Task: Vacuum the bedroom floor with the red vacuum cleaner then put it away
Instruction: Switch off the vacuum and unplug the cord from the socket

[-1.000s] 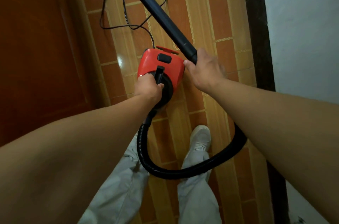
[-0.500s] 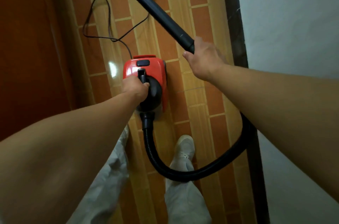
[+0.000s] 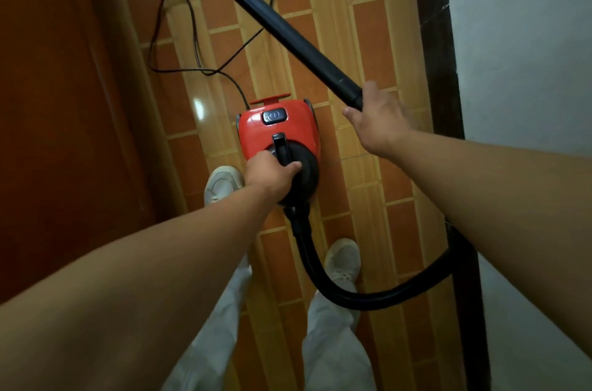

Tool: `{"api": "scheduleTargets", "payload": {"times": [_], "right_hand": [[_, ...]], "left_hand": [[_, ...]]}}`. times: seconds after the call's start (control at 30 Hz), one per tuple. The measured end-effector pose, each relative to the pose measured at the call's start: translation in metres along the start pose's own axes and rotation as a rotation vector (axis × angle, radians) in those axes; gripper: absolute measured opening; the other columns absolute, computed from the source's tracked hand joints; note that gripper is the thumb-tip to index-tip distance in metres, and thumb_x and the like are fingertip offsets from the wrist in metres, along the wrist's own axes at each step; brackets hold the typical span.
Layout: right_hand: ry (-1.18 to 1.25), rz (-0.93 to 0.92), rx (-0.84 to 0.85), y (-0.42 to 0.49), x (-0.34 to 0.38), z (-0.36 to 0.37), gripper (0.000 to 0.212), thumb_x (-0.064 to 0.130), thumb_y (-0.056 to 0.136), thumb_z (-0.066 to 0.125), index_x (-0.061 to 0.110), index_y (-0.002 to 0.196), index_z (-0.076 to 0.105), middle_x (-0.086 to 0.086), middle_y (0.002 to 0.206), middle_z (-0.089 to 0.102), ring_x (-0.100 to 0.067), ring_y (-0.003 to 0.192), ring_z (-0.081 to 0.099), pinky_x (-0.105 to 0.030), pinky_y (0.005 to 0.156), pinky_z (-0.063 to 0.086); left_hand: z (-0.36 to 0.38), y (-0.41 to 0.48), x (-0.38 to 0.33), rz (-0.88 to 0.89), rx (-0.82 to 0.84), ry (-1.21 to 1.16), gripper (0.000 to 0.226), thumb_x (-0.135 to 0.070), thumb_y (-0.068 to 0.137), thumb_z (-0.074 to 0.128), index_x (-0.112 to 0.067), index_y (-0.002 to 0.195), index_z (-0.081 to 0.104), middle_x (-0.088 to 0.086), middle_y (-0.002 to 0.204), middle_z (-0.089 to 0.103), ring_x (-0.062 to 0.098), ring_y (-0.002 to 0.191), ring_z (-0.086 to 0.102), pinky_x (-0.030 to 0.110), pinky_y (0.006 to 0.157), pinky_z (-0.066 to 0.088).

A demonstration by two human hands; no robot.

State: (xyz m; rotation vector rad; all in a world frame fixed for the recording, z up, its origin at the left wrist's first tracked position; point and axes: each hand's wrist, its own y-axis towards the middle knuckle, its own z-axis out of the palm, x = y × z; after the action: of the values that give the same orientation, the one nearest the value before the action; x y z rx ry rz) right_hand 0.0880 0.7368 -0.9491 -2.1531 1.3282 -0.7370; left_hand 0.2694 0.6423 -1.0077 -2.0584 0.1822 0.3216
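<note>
My shoes (image 3: 344, 257) stand on a narrow strip of orange-and-tan floor tiles (image 3: 368, 198), with a wooden door (image 3: 64, 102) at left and a white wall (image 3: 528, 70) with dark skirting (image 3: 439, 70) at right. The hose (image 3: 368, 293) loops by my feet. My left hand (image 3: 270, 171) grips the handle of the red vacuum cleaner (image 3: 278, 131); my right hand (image 3: 379, 124) clasps the wand (image 3: 288, 35), with the cord (image 3: 192, 63) trailing beyond.

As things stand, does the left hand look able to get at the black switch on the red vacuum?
Probably yes: the switch lies uncovered just beyond the carry handle, but the left hand grips that handle and would have to let go first.
</note>
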Motion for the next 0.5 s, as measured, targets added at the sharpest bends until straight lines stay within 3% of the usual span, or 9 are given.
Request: {"api": "scheduleTargets", "payload": {"times": [0.13, 0.23, 0.37, 0.5], "right_hand": [[-0.027, 0.007, 0.005, 0.007, 0.003, 0.009, 0.033, 0.050, 0.104, 0.050, 0.022, 0.121, 0.044, -0.004, 0.102, 0.056, -0.027, 0.090, 0.063, -0.053, 0.082, 0.057], [-0.056, 0.010, 0.003, 0.010, 0.004, 0.015, 0.035, 0.049, 0.105, 0.049, 0.020, 0.123, 0.044, -0.006, 0.105, 0.057, -0.028, 0.092, 0.063, -0.053, 0.083, 0.057], [-0.065, 0.002, -0.002, 0.014, 0.007, 0.022, 0.036, 0.048, 0.106, 0.048, 0.019, 0.126, 0.044, -0.007, 0.107, 0.056, -0.028, 0.093, 0.062, -0.052, 0.084, 0.057], [-0.090, -0.010, 0.003, 0.018, 0.008, 0.026, 0.035, 0.047, 0.107, 0.046, 0.017, 0.125, 0.045, -0.006, 0.105, 0.056, -0.027, 0.093, 0.061, -0.048, 0.082, 0.055]], "left_hand": [[-0.009, 0.006, 0.007, 0.036, 0.036, -0.009, 0.043, -0.056, 0.085, 0.073, -0.014, 0.093, 0.067, 0.004, 0.086, 0.071, 0.022, 0.077, 0.071, 0.043, 0.071, 0.064], [-0.022, 0.010, 0.010, 0.113, -0.070, 0.014, 0.045, -0.059, 0.085, 0.071, -0.018, 0.101, 0.060, -0.001, 0.093, 0.066, 0.018, 0.084, 0.067, 0.039, 0.073, 0.061], [-0.030, 0.022, 0.011, 0.312, -0.135, 0.085, 0.063, -0.059, 0.081, 0.074, -0.023, 0.128, 0.052, -0.004, 0.122, 0.056, 0.019, 0.114, 0.057, 0.041, 0.094, 0.056], [-0.034, 0.033, 0.007, 0.415, -0.034, 0.316, 0.088, -0.068, 0.080, 0.068, -0.022, 0.149, 0.038, -0.001, 0.150, 0.044, 0.022, 0.138, 0.042, 0.048, 0.112, 0.041]]}}
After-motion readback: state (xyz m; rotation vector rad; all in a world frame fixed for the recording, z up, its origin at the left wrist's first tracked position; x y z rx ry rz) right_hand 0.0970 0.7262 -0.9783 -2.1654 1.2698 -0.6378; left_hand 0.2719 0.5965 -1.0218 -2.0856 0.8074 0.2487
